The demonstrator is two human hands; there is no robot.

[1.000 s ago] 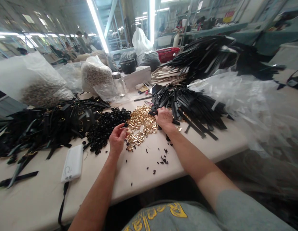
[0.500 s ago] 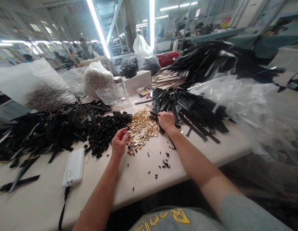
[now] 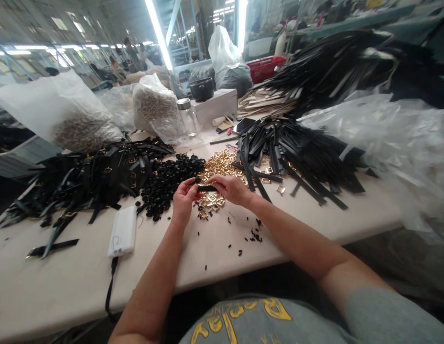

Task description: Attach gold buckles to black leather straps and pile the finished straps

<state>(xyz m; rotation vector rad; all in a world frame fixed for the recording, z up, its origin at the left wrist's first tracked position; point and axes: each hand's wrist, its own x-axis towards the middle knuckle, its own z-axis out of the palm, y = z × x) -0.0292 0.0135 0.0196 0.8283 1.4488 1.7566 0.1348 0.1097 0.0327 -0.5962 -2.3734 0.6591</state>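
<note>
A short black strap (image 3: 207,188) stretches between my two hands, over the front of a heap of gold buckles (image 3: 220,165). My left hand (image 3: 184,197) pinches its left end; whether a small part sits in those fingers too is hidden. My right hand (image 3: 233,189) is closed on the strap's right end. Left of the buckles lies a heap of small black loops (image 3: 164,184). On the right is a fanned pile of loose black straps (image 3: 308,157).
Straps with buckles (image 3: 100,174) are heaped at the left. A white power bank (image 3: 122,231) with a cable lies nearer me. Small black bits (image 3: 256,235) dot the front. Behind stand filled plastic bags (image 3: 155,102), a glass jar (image 3: 187,117) and a white box (image 3: 216,107).
My right hand has come left from the strap pile with a strap, meeting my left hand above the buckles. The whole view has shifted slightly.
</note>
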